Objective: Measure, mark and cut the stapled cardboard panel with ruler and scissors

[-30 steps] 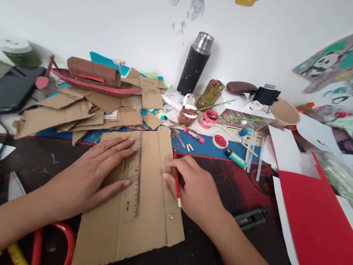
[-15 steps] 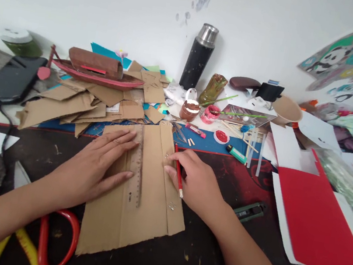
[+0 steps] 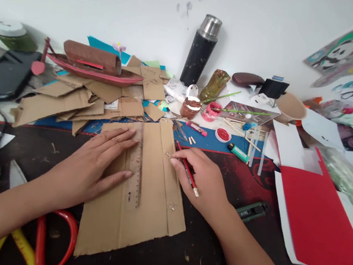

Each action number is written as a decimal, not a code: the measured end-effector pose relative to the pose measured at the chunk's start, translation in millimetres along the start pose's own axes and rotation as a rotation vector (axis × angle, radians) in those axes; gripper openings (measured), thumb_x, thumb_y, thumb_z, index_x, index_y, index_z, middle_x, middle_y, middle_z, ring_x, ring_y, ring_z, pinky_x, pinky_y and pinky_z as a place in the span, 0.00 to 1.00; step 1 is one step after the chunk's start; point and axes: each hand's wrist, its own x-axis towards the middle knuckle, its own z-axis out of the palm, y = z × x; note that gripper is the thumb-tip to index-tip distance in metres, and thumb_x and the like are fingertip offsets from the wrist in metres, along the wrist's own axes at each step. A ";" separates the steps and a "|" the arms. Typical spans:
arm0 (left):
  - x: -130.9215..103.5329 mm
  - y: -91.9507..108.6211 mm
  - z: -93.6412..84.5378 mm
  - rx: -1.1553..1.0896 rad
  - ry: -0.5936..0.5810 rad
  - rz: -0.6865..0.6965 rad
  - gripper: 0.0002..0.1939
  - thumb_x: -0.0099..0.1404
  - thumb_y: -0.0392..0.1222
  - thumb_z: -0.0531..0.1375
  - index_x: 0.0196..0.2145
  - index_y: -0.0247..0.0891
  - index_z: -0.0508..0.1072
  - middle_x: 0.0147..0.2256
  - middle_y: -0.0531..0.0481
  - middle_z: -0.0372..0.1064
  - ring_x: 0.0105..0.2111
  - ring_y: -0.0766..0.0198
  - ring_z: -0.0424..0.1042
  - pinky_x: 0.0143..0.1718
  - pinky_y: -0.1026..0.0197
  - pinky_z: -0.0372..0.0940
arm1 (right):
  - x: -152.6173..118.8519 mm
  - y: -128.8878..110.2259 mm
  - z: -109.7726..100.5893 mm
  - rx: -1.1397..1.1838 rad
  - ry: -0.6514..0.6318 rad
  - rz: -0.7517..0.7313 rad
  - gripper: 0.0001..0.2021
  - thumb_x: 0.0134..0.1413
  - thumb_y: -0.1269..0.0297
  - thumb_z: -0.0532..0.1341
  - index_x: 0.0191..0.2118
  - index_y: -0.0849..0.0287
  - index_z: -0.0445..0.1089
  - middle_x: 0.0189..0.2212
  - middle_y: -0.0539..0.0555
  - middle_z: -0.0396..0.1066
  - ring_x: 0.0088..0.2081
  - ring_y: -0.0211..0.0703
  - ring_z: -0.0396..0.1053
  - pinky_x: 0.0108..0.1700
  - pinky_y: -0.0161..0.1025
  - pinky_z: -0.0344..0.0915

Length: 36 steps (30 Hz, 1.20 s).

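My left hand (image 3: 102, 161) lies flat, fingers stretched out, on a sheet of brown cardboard (image 3: 151, 186). Its fingertips and thumb rest at the left edge of a clear plastic ruler (image 3: 136, 171), which lies lengthwise on the sheet. In my right hand (image 3: 202, 178) is a red pencil (image 3: 188, 172), gripped between thumb and fingers, its white end pointing down toward me. That hand rests at the cardboard's right edge, beside a folded strip with small metal staples (image 3: 172, 206). Where the pencil's tip touches, if anywhere, I cannot make out.
Scissors (image 3: 41, 236) with red and yellow handles lie at the lower left. A green utility knife (image 3: 252, 211) is right of my right hand. Behind are cardboard scraps (image 3: 54, 105), a model boat (image 3: 93, 67), open paint pots (image 3: 190, 108) and a black flask (image 3: 200, 52). Red paper (image 3: 322, 221) lies right.
My right hand has shifted slightly right, and the pencil leans more, its white end farther right. My left hand and the ruler keep their place on the cardboard. The camera view has tilted slightly.
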 end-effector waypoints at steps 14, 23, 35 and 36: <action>-2.9 -0.3 3.4 0.025 0.015 0.015 0.37 0.80 0.57 0.60 0.78 0.44 0.57 0.79 0.40 0.57 0.79 0.42 0.55 0.77 0.36 0.57 | -2.6 -7.9 10.6 0.174 0.159 -0.144 0.06 0.75 0.68 0.64 0.45 0.56 0.80 0.38 0.54 0.81 0.40 0.43 0.81 0.45 0.38 0.74; -3.8 -1.0 2.7 0.036 0.014 0.012 0.37 0.80 0.56 0.60 0.79 0.46 0.56 0.79 0.40 0.57 0.79 0.42 0.56 0.76 0.35 0.58 | -4.0 -8.2 12.3 0.165 0.089 -0.144 0.07 0.75 0.67 0.64 0.44 0.56 0.81 0.37 0.53 0.81 0.36 0.41 0.80 0.40 0.35 0.72; -3.5 0.6 2.2 0.040 0.010 0.011 0.37 0.80 0.56 0.59 0.79 0.44 0.55 0.80 0.39 0.56 0.79 0.43 0.55 0.76 0.36 0.59 | -5.7 -8.4 16.4 0.168 0.089 -0.200 0.07 0.77 0.65 0.64 0.45 0.57 0.81 0.36 0.53 0.81 0.35 0.40 0.79 0.39 0.34 0.74; -3.2 0.5 2.1 0.037 0.002 0.012 0.37 0.81 0.56 0.59 0.80 0.44 0.54 0.80 0.39 0.56 0.79 0.42 0.54 0.76 0.36 0.58 | -5.7 -8.4 16.5 0.169 0.083 -0.198 0.07 0.77 0.65 0.65 0.45 0.57 0.81 0.36 0.54 0.81 0.35 0.40 0.79 0.40 0.34 0.74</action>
